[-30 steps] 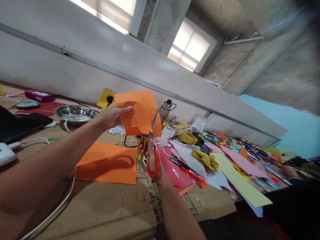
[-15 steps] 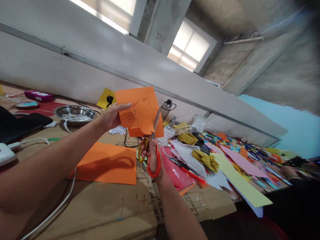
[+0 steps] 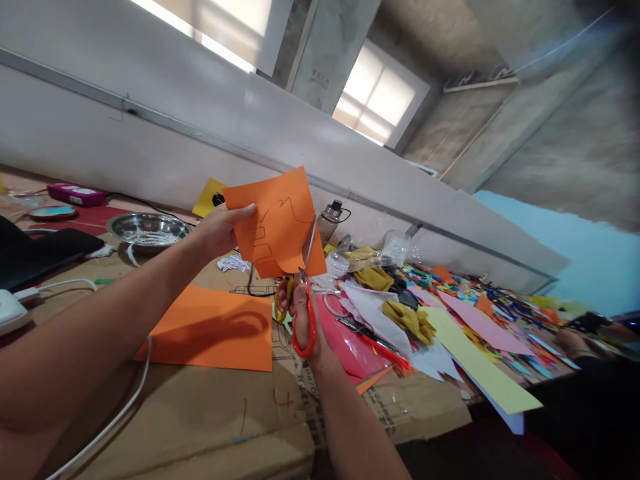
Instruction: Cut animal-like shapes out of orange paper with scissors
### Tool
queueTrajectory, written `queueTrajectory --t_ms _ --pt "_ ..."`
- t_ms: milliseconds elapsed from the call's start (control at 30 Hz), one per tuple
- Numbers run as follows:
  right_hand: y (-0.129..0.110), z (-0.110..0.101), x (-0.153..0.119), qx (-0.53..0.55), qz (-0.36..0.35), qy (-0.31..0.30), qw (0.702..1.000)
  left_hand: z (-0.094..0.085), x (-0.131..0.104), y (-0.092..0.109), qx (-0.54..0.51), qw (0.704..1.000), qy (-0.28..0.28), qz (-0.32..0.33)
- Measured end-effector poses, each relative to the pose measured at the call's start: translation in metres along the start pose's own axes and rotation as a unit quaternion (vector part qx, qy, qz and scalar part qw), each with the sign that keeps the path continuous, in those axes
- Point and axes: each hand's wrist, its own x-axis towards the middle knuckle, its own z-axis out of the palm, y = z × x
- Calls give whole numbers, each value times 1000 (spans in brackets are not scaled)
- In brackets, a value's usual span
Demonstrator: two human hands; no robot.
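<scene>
My left hand pinches the left edge of an orange sheet that bears a drawn outline, thumb on its front. My right hand is wrapped round the handles of scissors, one loop red and one yellow. The scissor blades point up at the sheet's lower right part, apart from each other, with a cut running into the paper between them. A second orange sheet lies on the cardboard below, with a shadow across it.
A metal bowl stands at the left near a white cable. Behind the sheet is a bottle. Yellow cloth, coloured paper strips and another pair of scissors lie to the right. Another person's hand is at the far right.
The held orange sheet has tilted and shifted slightly left with my left hand. My right hand and the scissors have also moved slightly left.
</scene>
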Motion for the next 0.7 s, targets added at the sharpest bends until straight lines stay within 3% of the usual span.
queueTrajectory --t_ms 700 --pt "6 -5 4 32 4 -12 999 -1 5 -7 -7 1000 25 5"
